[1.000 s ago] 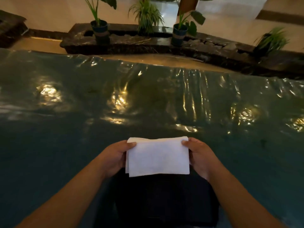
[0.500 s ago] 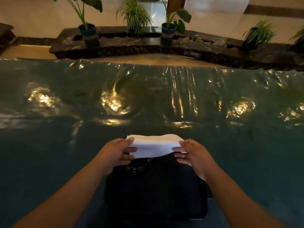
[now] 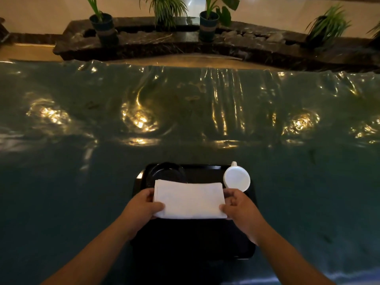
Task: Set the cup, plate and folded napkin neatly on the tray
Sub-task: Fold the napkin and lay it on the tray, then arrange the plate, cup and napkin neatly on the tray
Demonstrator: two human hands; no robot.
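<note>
A black tray (image 3: 193, 239) lies on the table close to me. On its far left stands a dark plate (image 3: 167, 172), partly hidden by a white folded napkin (image 3: 189, 200). A white cup (image 3: 236, 178) sits at the tray's far right corner, its handle pointing away. My left hand (image 3: 141, 206) pinches the napkin's left edge and my right hand (image 3: 239, 206) pinches its right edge. The napkin lies flat over the middle of the tray; I cannot tell whether it rests on the tray.
A wide table under shiny dark green plastic sheeting (image 3: 185, 112) stretches all around the tray. Beyond its far edge runs a dark stone ledge (image 3: 185, 42) with several potted plants (image 3: 103, 23).
The napkin has come down and toward me, from held at an angle above the tray to lying flat over it. The view has tilted down, and the cup and plate are now in sight.
</note>
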